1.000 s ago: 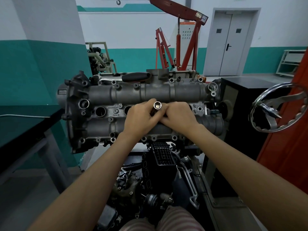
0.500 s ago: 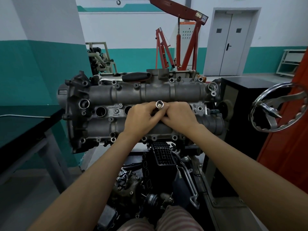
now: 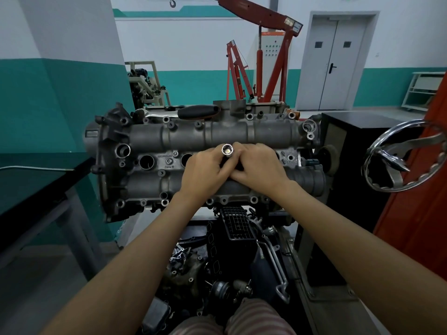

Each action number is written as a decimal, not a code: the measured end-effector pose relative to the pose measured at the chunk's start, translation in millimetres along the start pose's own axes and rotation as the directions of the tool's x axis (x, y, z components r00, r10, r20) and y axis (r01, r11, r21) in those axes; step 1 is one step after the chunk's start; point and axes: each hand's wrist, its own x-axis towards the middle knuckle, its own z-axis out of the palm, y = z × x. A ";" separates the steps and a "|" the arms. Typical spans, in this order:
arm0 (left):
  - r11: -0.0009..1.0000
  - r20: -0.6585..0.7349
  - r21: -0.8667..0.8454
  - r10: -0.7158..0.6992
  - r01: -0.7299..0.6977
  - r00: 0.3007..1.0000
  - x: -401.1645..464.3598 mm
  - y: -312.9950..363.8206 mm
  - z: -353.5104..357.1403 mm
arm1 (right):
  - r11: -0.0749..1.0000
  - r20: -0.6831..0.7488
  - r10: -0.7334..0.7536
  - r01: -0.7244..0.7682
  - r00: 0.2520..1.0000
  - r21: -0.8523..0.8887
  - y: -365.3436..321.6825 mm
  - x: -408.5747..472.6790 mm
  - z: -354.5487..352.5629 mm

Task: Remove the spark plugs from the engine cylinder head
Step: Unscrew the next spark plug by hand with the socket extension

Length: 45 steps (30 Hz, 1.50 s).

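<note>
Over the cylinder head (image 3: pixel 145 139), both hands' grips pinch socket (image 3: pixel 227 149)

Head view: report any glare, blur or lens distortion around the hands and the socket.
Head view: even indoor light, sharp at the centre; a bright glint sits on the socket rim between the left hand and right hand; wide-angle bending bows the door frame and stretches the forearms toward the edges.

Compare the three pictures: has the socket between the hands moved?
No. The socket sits at the same spot on the cylinder head, right of the two open plug holes.
</note>
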 end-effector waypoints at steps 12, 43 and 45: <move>0.995 0.000 -0.030 0.095 -0.095 0.995 -1.0 5.8 -3.5 | 0.997 0.117 0.034 -0.041 0.993 0.064 3.5 0.2 2.4; 1.000 -0.024 -0.019 -0.007 0.006 1.000 1.5 -0.3 1.7 | 0.987 0.107 0.090 -0.103 0.990 0.121 1.5 2.2 0.2; 1.000 -0.024 -0.020 0.005 -0.006 1.000 1.1 -1.3 2.4 | 0.986 0.125 0.094 -0.109 0.988 0.122 1.9 2.4 -0.5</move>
